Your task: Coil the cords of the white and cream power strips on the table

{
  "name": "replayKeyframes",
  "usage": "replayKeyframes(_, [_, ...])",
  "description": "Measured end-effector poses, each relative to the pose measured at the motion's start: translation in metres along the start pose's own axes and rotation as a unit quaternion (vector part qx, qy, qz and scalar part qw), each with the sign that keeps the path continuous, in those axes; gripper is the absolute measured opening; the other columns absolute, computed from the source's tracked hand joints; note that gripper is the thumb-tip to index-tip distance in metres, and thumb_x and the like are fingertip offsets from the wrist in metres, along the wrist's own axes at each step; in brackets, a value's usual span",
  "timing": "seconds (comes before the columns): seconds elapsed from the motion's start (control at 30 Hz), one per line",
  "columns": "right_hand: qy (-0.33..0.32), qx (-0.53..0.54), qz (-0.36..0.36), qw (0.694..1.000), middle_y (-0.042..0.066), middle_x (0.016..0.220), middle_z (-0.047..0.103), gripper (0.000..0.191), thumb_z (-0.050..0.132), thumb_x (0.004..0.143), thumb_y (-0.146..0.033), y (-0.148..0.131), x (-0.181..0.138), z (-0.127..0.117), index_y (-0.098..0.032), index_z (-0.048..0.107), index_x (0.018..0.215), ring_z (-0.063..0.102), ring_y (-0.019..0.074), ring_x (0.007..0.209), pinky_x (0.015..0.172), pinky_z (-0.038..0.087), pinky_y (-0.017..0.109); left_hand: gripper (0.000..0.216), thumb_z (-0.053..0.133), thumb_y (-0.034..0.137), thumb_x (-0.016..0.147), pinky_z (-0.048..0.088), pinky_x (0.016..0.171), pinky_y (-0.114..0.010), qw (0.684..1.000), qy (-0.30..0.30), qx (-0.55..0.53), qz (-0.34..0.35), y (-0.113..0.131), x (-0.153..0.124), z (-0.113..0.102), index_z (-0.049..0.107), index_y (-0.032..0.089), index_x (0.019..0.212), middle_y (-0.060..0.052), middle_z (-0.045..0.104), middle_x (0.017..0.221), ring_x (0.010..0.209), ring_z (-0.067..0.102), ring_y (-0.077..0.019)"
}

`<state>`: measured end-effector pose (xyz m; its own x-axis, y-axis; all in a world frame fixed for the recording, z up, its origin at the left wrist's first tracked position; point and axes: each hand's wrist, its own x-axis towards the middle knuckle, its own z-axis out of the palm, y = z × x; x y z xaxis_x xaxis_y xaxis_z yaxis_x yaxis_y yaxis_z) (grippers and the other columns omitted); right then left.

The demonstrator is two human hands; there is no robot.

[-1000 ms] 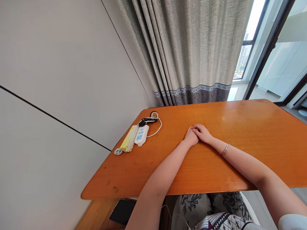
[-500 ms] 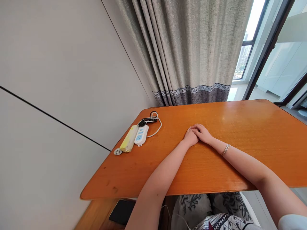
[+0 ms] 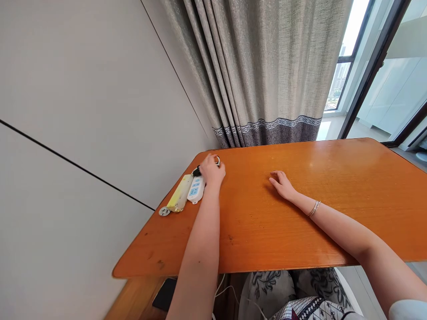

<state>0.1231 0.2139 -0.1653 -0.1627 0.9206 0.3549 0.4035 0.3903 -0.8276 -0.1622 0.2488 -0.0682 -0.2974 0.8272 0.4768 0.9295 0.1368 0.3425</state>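
Observation:
My left hand (image 3: 211,171) lies over the coiled cable and black plug at the far end of a white power strip (image 3: 196,188) at the table's back left. Its fingers curl down over the cable; whether they grip it is hidden. A yellow bar-shaped object (image 3: 179,194) lies beside the strip, with a small round metal piece (image 3: 163,211) at its near end. My right hand (image 3: 283,184) rests flat on the orange wooden table (image 3: 300,222) near its middle, fingers stretched out, holding nothing. A silver bracelet (image 3: 313,208) sits on that wrist.
A grey wall runs along the table's left edge. A grey curtain (image 3: 263,71) hangs behind the far edge, with a window and glass door to the right. A dark phone-like slab (image 3: 165,295) lies on a lower ledge under the near left corner.
My left hand left my right hand and moved left and back onto the power strip's cable. The right hand stayed in place, now lying alone.

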Motion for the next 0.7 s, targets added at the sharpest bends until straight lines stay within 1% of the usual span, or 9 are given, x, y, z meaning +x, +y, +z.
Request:
replayKeyframes(0.07, [-0.003, 0.001, 0.0, 1.0, 0.014, 0.132, 0.054, 0.036, 0.054, 0.094, -0.045, 0.0, 0.0, 0.0, -0.022, 0.057, 0.121, 0.051, 0.024, 0.13, 0.116, 0.035, 0.047, 0.055, 0.05, 0.032, 0.088, 0.026, 0.12, -0.048, 0.996, 0.021, 0.038, -0.073, -0.021, 0.003, -0.01, 0.045, 0.014, 0.139, -0.016, 0.041, 0.156, 0.143, 0.039, -0.0295])
replayKeyframes(0.1, [-0.004, 0.003, 0.001, 1.0, 0.014, 0.132, 0.055, 0.036, 0.054, 0.094, -0.045, 0.001, 0.0, 0.0, -0.022, 0.057, 0.121, 0.051, 0.024, 0.129, 0.115, 0.036, 0.047, 0.062, 0.053, 0.036, 0.086, 0.025, 0.12, -0.053, 0.992, 0.018, 0.049, -0.112, -0.03, 0.003, -0.014, 0.041, 0.013, 0.143, -0.018, 0.036, 0.158, 0.144, 0.036, -0.0323])
replayKeyframes(0.23, [-0.012, 0.015, 0.008, 1.0, 0.013, 0.132, 0.053, 0.036, 0.054, 0.094, -0.044, 0.001, -0.001, 0.0, -0.022, 0.057, 0.122, 0.059, 0.0217, 0.119, 0.112, 0.041, 0.045, 0.086, 0.061, 0.05, 0.078, 0.025, 0.112, -0.069, 0.97, -0.038, 0.064, -0.232, -0.058, 0.004, -0.02, 0.031, 0.012, 0.148, -0.027, 0.03, 0.158, 0.147, 0.027, -0.0416])
replayKeyframes(0.3, [-0.018, 0.02, 0.014, 1.0, 0.013, 0.134, 0.051, 0.036, 0.055, 0.094, -0.044, 0.001, -0.002, 0.0, -0.022, 0.056, 0.123, 0.061, 0.0213, 0.117, 0.11, 0.044, 0.044, 0.097, 0.068, 0.054, 0.071, 0.026, 0.11, -0.07, 0.957, -0.077, 0.081, -0.268, -0.065, 0.006, -0.019, 0.029, 0.011, 0.15, -0.03, 0.024, 0.16, 0.147, 0.024, -0.0459])
replayKeyframes(0.4, [-0.026, 0.025, 0.02, 0.999, 0.014, 0.136, 0.049, 0.037, 0.057, 0.093, -0.043, -0.001, -0.004, 0.0, -0.022, 0.056, 0.123, 0.061, 0.0219, 0.117, 0.109, 0.045, 0.044, 0.108, 0.078, 0.052, 0.061, 0.027, 0.111, -0.065, 0.942, -0.123, 0.121, -0.289, -0.07, 0.009, -0.014, 0.031, 0.009, 0.149, -0.033, 0.014, 0.162, 0.144, 0.029, -0.0489])
replayKeyframes(0.47, [-0.03, 0.027, 0.022, 0.999, 0.014, 0.136, 0.048, 0.036, 0.057, 0.093, -0.042, -0.002, -0.004, 0.0, -0.022, 0.056, 0.123, 0.062, 0.0218, 0.117, 0.108, 0.046, 0.044, 0.106, 0.079, 0.049, 0.06, 0.029, 0.11, -0.062, 0.938, -0.138, 0.145, -0.282, -0.071, 0.01, -0.011, 0.034, 0.01, 0.147, -0.033, 0.021, 0.16, 0.142, 0.034, -0.0468])
replayKeyframes(0.57, [-0.033, 0.029, 0.023, 0.999, 0.014, 0.137, 0.048, 0.036, 0.058, 0.093, -0.041, -0.003, -0.004, 0.0, -0.021, 0.056, 0.122, 0.062, 0.0218, 0.117, 0.107, 0.047, 0.043, 0.093, 0.077, 0.045, 0.064, 0.033, 0.108, -0.059, 0.937, -0.153, 0.16, -0.27, -0.071, 0.01, -0.01, 0.04, 0.012, 0.142, -0.03, 0.042, 0.15, 0.139, 0.04, -0.0439])
replayKeyframes(0.6, [-0.034, 0.029, 0.023, 0.999, 0.015, 0.137, 0.047, 0.035, 0.058, 0.093, -0.041, -0.003, -0.004, 0.0, -0.02, 0.057, 0.122, 0.062, 0.0219, 0.117, 0.107, 0.048, 0.043, 0.091, 0.078, 0.044, 0.064, 0.035, 0.108, -0.058, 0.937, -0.154, 0.161, -0.268, -0.071, 0.01, -0.011, 0.041, 0.012, 0.141, -0.029, 0.046, 0.147, 0.138, 0.042, -0.0437])
replayKeyframes(0.7, [-0.032, 0.03, 0.023, 0.999, 0.014, 0.137, 0.047, 0.035, 0.059, 0.092, -0.04, -0.003, -0.004, 0.001, -0.021, 0.057, 0.121, 0.063, 0.0221, 0.116, 0.107, 0.048, 0.044, 0.091, 0.079, 0.046, 0.062, 0.037, 0.107, -0.054, 0.937, -0.166, 0.16, -0.263, -0.067, 0.011, -0.015, 0.043, 0.012, 0.138, -0.03, 0.048, 0.145, 0.136, 0.044, -0.0436])
